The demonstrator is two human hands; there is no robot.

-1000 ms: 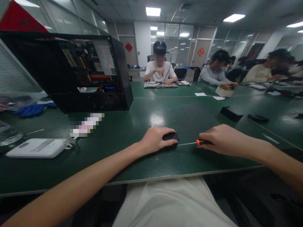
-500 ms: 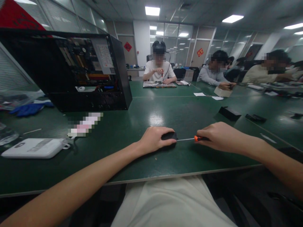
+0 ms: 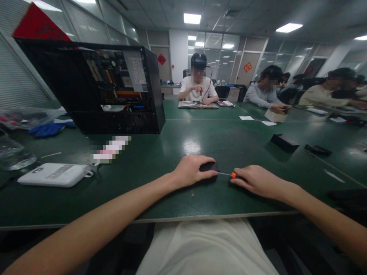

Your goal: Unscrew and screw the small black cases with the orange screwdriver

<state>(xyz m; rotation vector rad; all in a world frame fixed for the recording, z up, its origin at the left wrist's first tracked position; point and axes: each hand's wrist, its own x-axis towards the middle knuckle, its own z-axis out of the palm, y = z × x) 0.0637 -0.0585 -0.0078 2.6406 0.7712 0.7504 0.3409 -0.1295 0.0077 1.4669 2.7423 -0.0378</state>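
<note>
My left hand (image 3: 189,170) is closed around a small black block-like object (image 3: 209,167) at the table's near side, thumb on the near edge and fingers over the far one. Its exact kind is hard to make out. My right hand (image 3: 256,181) grips a screwdriver (image 3: 234,175) by its orange and black handle, low over the tabletop. The thin metal shaft points left, and its end meets the black object's right side. Whether the tip sits in a screw cannot be seen.
An opened black computer case (image 3: 120,124) stands at the back left. Left of me lie a white power bank (image 3: 54,175), a blue glove (image 3: 51,130) and a clear container (image 3: 14,152). A black box-like part (image 3: 284,142) is at right. Co-workers sit across the green table (image 3: 183,206).
My right hand has come lower and nearer to my left hand, leaving less of the screwdriver shaft showing. My left hand keeps its grip. The whole view has shifted slightly.
</note>
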